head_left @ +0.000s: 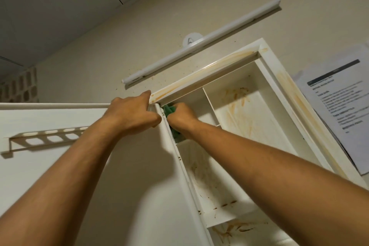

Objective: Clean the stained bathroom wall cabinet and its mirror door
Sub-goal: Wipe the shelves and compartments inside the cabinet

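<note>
Both arms reach up and forward, meeting near the centre of the view. The left hand point(132, 114) curls its fingers over the top hinge-side corner of the open white door point(79, 166) and grips it, knuckles up. Just beside it, toward 3 o'clock, the right hand point(182, 116) is bent at the wrist inside the white wall cabinet point(283, 78), its fingers closed round a crumpled green cloth point(169, 110) that it presses into the top compartment nearest the hinge. The cabinet stretches from the centre toward 2 o'clock, its top frame, right frame, back panel and lower shelves streaked with orange-brown stains. The door swings out toward 9 o'clock, showing its plain white inner face, where a white slotted plastic rack point(48, 138) is fixed. On the beige wall at 12 o'clock a long white tube lamp point(199, 44) runs slantwise above the cabinet, with a round white wall mount point(192, 40) behind it. At 3 o'clock a printed sheet of paper point(339, 106) hangs on the wall just beside the cabinet frame. Grey ceiling panels fill the view toward 11 o'clock.
</note>
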Motion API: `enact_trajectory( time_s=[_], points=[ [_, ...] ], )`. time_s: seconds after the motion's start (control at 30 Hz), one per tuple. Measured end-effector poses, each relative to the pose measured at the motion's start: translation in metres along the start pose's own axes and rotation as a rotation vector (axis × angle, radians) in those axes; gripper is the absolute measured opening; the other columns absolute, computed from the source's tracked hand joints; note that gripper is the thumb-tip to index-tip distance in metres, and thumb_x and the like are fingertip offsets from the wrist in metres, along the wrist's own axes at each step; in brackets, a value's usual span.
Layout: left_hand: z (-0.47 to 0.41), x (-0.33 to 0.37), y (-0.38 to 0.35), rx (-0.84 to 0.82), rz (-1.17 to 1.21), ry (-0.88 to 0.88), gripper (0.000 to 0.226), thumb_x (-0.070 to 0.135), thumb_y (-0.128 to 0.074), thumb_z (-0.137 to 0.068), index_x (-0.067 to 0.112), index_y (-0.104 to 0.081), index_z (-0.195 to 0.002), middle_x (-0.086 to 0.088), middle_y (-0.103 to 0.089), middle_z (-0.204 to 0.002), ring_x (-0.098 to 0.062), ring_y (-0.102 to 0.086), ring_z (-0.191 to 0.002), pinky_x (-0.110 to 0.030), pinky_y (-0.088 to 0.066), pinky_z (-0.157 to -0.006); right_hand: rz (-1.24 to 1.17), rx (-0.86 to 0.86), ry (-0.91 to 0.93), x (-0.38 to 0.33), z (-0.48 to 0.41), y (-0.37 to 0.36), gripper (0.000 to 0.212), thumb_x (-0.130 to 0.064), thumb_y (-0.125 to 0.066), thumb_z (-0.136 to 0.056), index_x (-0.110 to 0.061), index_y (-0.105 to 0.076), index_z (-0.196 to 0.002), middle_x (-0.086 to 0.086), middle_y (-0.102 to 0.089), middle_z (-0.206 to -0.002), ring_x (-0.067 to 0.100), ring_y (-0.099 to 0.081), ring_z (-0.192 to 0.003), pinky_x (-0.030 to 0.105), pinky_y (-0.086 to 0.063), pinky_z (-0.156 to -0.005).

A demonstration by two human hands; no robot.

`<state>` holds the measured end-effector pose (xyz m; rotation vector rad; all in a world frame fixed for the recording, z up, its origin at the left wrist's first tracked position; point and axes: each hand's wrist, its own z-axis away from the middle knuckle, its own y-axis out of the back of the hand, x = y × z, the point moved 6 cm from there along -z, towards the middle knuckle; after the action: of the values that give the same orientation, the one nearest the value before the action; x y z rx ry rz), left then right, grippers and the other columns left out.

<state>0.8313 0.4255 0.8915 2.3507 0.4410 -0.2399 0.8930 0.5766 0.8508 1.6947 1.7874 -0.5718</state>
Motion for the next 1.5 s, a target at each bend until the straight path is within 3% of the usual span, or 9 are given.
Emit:
enact_trajectory(
  time_s=[0.13, 0.3, 0.53, 0.67, 0.8, 0.9, 1.07, 1.27, 1.5],
  points=[
    [-0.004, -0.001, -0.001, 0.012, -0.001, -0.028, 0.09, 0.054, -0.043, -0.063, 0.019, -0.039, -0.147, -0.008, -0.063, -0.135, -0.022, -0.058, -0.103, -0.043, -0.044, -0.099, -0.146, -0.143, -0.066, 0.012, -0.002, 0.0, 0.023, 0.005, -0.057, -0.088, -0.009, -0.068, -0.102, 0.017, -0.07, -0.1, 0.03, -0.067, -0.09, 0.035, -0.056, -0.074],
    [-0.006, 0.0, -0.002, 0.02, 0.004, -0.035, 0.091, 0.056, -0.043, -0.063, 0.019, -0.04, -0.146, -0.008, -0.063, -0.134, -0.023, -0.057, -0.102, -0.04, -0.039, -0.094, 0.287, -0.377, -0.022, 0.006, 0.007, 0.008, 0.006, -0.002, -0.062, -0.089, -0.007, -0.061, -0.091, 0.011, -0.066, -0.085, 0.021, -0.066, -0.074, 0.025, -0.053, -0.062],
    [-0.007, 0.0, -0.002, 0.027, 0.001, -0.036, 0.08, 0.057, -0.043, -0.063, 0.022, -0.046, -0.134, -0.008, -0.065, -0.128, -0.024, -0.059, -0.102, -0.042, -0.04, -0.091, -0.244, -0.057, -0.048, 0.01, -0.008, 0.007, 0.024, 0.002, -0.07, -0.087, -0.006, -0.068, -0.11, 0.011, -0.071, -0.096, 0.025, -0.068, -0.087, 0.029, -0.054, -0.063],
    [-0.005, 0.0, -0.001, 0.038, 0.027, -0.021, 0.091, 0.059, -0.041, -0.064, 0.019, -0.04, -0.146, -0.008, -0.063, -0.134, -0.027, -0.059, -0.113, -0.045, -0.038, -0.101, 0.056, -0.179, 0.07, 0.008, -0.008, 0.002, 0.021, 0.003, -0.068, -0.088, -0.015, -0.068, -0.099, 0.008, -0.069, -0.092, 0.027, -0.069, -0.093, 0.038, -0.058, -0.08],
    [-0.002, 0.001, 0.002, 0.04, 0.034, -0.018, 0.091, 0.059, -0.04, -0.065, 0.019, -0.04, -0.147, -0.008, -0.063, -0.136, -0.028, -0.058, -0.114, -0.046, -0.037, -0.105, 0.67, -0.353, 0.209, 0.001, 0.002, 0.008, 0.02, 0.002, -0.058, -0.089, -0.016, -0.066, -0.088, 0.005, -0.064, -0.085, 0.028, -0.064, -0.087, 0.027, -0.045, -0.061],
    [0.0, 0.003, 0.003, 0.017, 0.044, -0.01, 0.092, 0.058, -0.041, -0.063, 0.019, -0.04, -0.147, -0.008, -0.062, -0.137, -0.027, -0.058, -0.113, -0.046, -0.039, -0.104, 1.155, -0.074, 0.476, -0.023, 0.014, 0.02, 0.019, -0.008, -0.059, -0.092, -0.013, -0.07, -0.107, 0.01, -0.067, -0.098, 0.033, -0.066, -0.093, 0.033, -0.043, -0.068],
    [-0.001, 0.001, 0.002, 0.031, 0.033, -0.017, 0.091, 0.058, -0.04, -0.064, 0.02, -0.042, -0.146, -0.007, -0.064, -0.133, -0.025, -0.058, -0.107, -0.045, -0.04, -0.103, 1.145, 0.258, 0.563, -0.018, 0.031, 0.03, 0.021, -0.006, -0.057, -0.096, -0.01, -0.064, -0.115, 0.011, -0.062, -0.109, 0.034, -0.066, -0.096, 0.038, -0.041, -0.069],
    [-0.008, -0.003, -0.003, 0.054, -0.013, -0.007, 0.092, 0.058, -0.039, -0.063, 0.021, -0.04, -0.147, -0.007, -0.063, -0.133, -0.021, -0.054, -0.101, -0.044, -0.043, -0.1, 0.936, -0.002, 0.346, -0.008, -0.001, -0.013, 0.014, -0.002, -0.061, -0.089, -0.011, -0.066, -0.098, 0.008, -0.062, -0.092, 0.033, -0.066, -0.092, 0.036, -0.046, -0.07],
    [-0.007, -0.007, -0.003, 0.066, 0.036, 0.005, 0.079, 0.059, -0.046, -0.068, 0.022, -0.045, -0.139, -0.007, -0.065, -0.122, -0.02, -0.055, -0.097, -0.046, -0.044, -0.096, 1.293, -0.438, 0.396, 0.0, -0.005, -0.007, 0.033, -0.006, -0.057, -0.091, -0.017, -0.072, -0.119, 0.01, -0.07, -0.115, 0.031, -0.064, -0.095, 0.032, -0.045, -0.071]
  ],
)
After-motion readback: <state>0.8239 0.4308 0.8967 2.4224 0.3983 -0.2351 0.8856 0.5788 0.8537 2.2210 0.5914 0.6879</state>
